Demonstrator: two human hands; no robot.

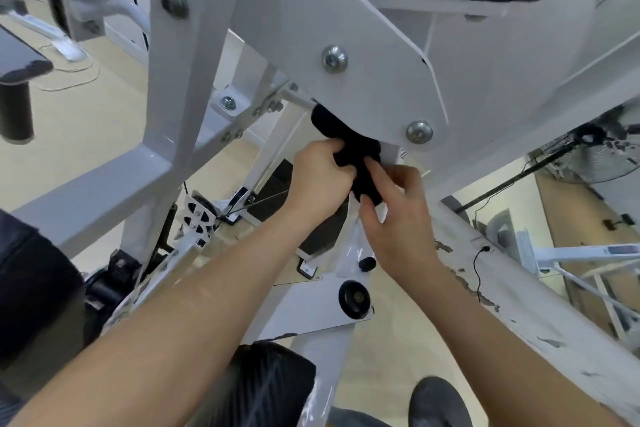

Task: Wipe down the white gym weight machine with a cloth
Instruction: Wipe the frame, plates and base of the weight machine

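- Weight machine [194, 55], white, crowds in close: its bolted plate [381, 87] hangs just above the hands, slanted beams [93, 191] run either side, and open floor [86, 114] shows only through gaps.
- Black cloth [349, 149] sits bunched under the plate's lower edge.
- Gripping it with curled fingers is the left hand [318, 180]; the right hand [394, 215] pinches its lower end.

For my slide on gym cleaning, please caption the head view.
The left hand and right hand grip a black cloth under the bolted plate of the white weight machine.
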